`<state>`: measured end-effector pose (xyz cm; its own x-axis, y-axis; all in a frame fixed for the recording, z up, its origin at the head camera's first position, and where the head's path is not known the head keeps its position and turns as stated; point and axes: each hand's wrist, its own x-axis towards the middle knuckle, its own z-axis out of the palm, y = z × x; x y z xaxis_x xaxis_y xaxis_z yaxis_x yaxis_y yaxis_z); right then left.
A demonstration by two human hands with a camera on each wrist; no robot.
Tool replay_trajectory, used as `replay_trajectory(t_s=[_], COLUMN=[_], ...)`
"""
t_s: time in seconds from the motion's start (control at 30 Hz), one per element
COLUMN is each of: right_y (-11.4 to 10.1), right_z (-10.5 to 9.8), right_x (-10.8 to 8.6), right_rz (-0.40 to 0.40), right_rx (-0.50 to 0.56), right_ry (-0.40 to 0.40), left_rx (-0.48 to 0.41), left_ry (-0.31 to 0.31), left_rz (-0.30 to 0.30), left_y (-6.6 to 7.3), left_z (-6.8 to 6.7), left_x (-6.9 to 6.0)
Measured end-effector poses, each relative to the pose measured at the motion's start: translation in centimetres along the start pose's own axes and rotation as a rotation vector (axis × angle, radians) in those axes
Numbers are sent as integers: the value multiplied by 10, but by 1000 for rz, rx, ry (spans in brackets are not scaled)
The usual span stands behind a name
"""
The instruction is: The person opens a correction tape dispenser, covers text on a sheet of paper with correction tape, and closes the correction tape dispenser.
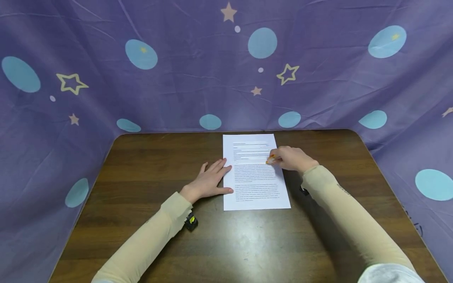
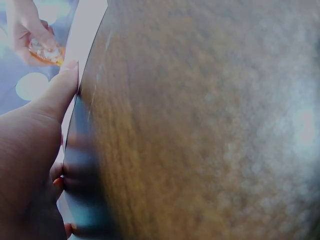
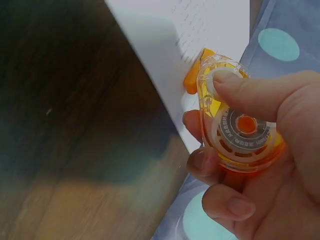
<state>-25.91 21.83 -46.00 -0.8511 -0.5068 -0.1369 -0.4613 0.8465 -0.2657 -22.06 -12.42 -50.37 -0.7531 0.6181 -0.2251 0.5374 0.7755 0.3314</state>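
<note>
A printed sheet of paper (image 1: 256, 196) lies on the wooden table, its text lines running across it. My left hand (image 1: 211, 181) rests with spread fingers on the paper's left edge; in the left wrist view its thumb (image 2: 57, 95) lies along that edge. My right hand (image 1: 291, 158) grips a correction tape dispenser (image 3: 245, 127) with a clear body and orange parts. The thumb presses its side while the other fingers curl beneath. Its orange tip (image 3: 192, 80) is at the paper's right part, among the text lines; whether it touches cannot be made out.
The brown table (image 1: 148, 169) stretches out around the paper, with rounded far corners. Behind and beside it hangs a purple cloth (image 1: 177, 90) printed with stars and blue spots. A small black device (image 1: 191, 222) sits at the left wrist.
</note>
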Motion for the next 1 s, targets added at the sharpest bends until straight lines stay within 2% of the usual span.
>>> replay_trajectory(t_s=[0.43, 0.67, 0.8, 1.0], right_y=[7, 5, -3, -22], right_z=[1, -2, -3, -2], right_x=[-6, -5, -1, 12], right_rz=[31, -24, -59, -71], right_rx=[16, 27, 62, 65], right_ry=[2, 6, 24, 12], left_rx=[-7, -13, -6, -10], left_ry=[-1, 3, 3, -3], left_rz=[-3, -1, -2, -4], left_y=[1, 1, 1, 2], left_z=[-2, -1, -1, -2], left_x=[0, -1, 0, -1])
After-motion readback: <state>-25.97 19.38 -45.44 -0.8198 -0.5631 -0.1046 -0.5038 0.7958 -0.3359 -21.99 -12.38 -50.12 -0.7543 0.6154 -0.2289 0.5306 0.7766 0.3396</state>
